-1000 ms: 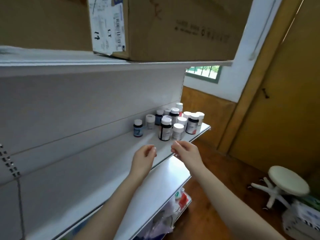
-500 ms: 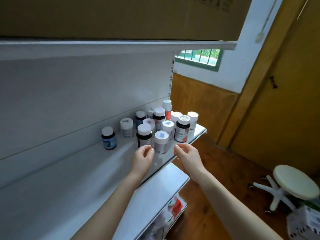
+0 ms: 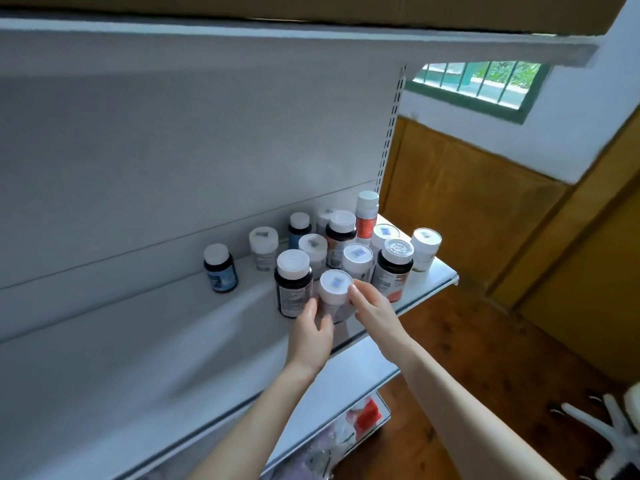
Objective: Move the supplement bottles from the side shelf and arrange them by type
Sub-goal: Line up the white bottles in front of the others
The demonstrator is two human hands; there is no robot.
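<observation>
Your shelf [image 3: 434, 284] runs long and white, its board stretching well left of everything and its front edge just under your wrists. The supplement bottles [image 3: 358, 259] crowd the right end (one blue-labelled bottle [image 3: 220, 270] stands apart, leftward). At the front, the white bottle [image 3: 334, 292] stands upright, touching a dark bottle [image 3: 293, 289]. Your left hand [image 3: 310, 336] curls round its lower body, and your right hand [image 3: 375, 315] clasps the cap's right side.
</observation>
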